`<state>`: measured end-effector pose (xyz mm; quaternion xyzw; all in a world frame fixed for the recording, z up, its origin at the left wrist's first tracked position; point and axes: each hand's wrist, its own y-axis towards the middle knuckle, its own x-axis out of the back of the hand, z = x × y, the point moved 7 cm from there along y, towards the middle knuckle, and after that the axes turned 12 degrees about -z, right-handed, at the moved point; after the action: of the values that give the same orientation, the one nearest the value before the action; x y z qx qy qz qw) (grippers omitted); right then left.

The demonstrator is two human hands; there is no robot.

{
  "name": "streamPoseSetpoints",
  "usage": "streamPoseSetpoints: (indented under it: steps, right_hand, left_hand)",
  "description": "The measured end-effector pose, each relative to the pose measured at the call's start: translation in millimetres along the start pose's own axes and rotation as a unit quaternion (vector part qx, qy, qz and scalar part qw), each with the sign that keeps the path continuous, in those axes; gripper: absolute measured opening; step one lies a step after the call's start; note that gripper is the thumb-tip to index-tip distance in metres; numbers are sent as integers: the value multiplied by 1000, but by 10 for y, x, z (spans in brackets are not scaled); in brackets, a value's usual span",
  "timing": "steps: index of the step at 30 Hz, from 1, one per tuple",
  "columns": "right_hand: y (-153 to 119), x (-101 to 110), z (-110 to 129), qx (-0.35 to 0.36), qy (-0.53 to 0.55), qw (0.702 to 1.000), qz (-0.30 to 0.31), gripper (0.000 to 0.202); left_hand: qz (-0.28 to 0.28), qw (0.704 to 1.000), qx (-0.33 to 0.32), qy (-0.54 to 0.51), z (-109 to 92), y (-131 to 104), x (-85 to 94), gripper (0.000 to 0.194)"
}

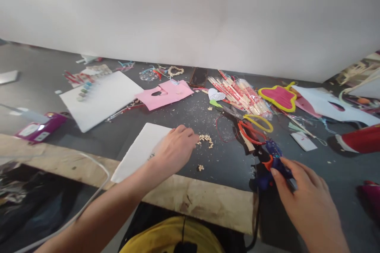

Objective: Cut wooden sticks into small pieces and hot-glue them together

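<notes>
Left hand (178,144): palm down, fingers bunched and pointing right, tips at the left side of a loose group of small cut wooden pieces (204,139). Whether a piece is pinched cannot be told; the fingertips are partly hidden.

Right hand (311,191): thumb and fingers clamped on a blue tool with an orange trigger, apparently a hot glue gun (280,164). A black cable (257,213) drops past the near edge of the tabletop (231,170). The tool's long axis and the direction of its tip cannot be established from this view.

Governing relation: the wooden pieces lie immediately right of the left fingertips and well to the left of the glue gun. The left hand is clearly the nearer. The pieces point in mixed directions, with no shared axis.

Further out: a small joined-looking cluster of pieces (201,168) sits apart, between the loose group and the near edge. A white board (138,150) lies under the left wrist, its lower corner reaching that edge. Orange-handled scissors (233,112) lie beyond the glue gun; wrapped chopsticks (237,93) lie towards the back edge.
</notes>
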<state>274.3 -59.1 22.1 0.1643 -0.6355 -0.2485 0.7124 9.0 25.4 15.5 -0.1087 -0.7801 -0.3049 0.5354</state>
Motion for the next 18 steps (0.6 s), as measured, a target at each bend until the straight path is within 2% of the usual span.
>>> streamPoseSetpoints:
  steps: [8, 13, 18]
  right_hand:
    - [62, -62, -200, -43, -42, 997, 51, 54]
    - [-87, -24, -319, -107, -23, 992, 64, 48]
    - [-210, -39, -399, -101, -34, 991, 86, 46]
  left_hand:
    - [58, 998, -35, 11, -279, 214, -163, 17]
    - [81, 996, -21, 34, -288, 292, -281, 12]
    - [93, 995, -25, 36, -310, 312, -323, 17]
